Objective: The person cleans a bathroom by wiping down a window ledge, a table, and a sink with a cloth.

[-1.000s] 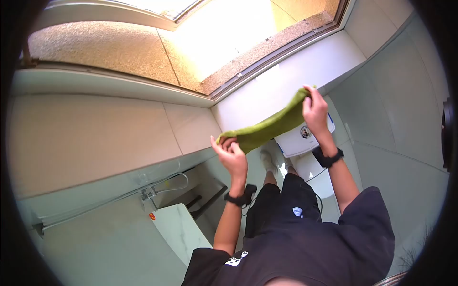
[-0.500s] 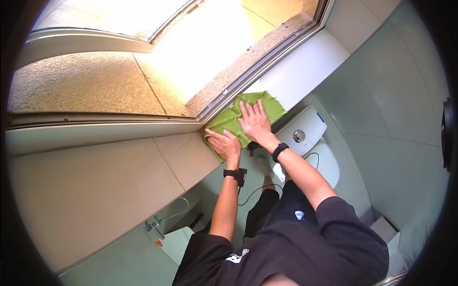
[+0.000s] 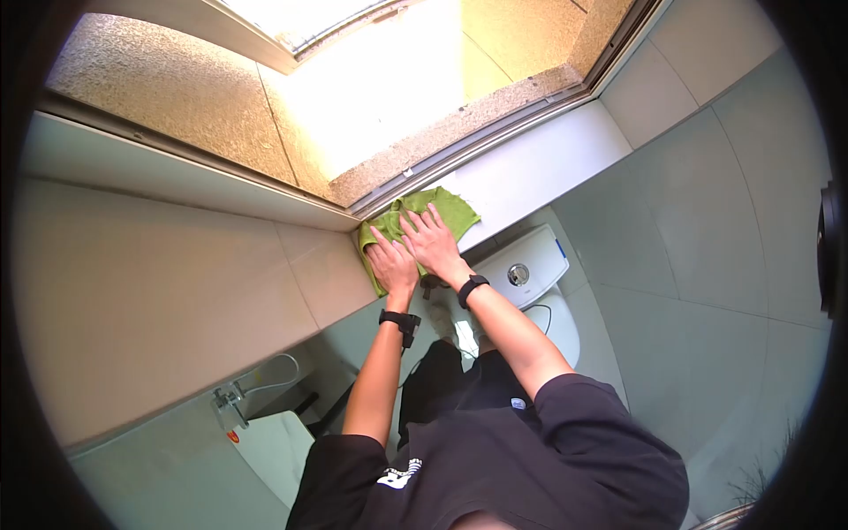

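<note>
A green cloth [image 3: 450, 210] lies spread and wrinkled over the near corner of the white window sill [image 3: 552, 168]. Both hands rest on it, fingers stretched out. My left hand [image 3: 391, 263] presses its left part, against the end of the tiled wall, with the palm down. Just to the right, my right hand [image 3: 430, 243] lies flat over the cloth's middle, its fingers pointing towards the window frame. The two hands are close together. Black bands circle both wrists, and the cloth under the palms is hidden.
An open window with a metal frame [image 3: 495, 132] borders the sill. Below stands a toilet with a white cistern [image 3: 530, 265] and round flush button. A tap [image 3: 230, 406] and a white basin [image 3: 276, 450] are at lower left. Tiled walls flank both sides.
The view has shifted and tilted, so the scene sits further left. My right hand has come nearer to my left hand on the cloth, which stays in the sill's corner.
</note>
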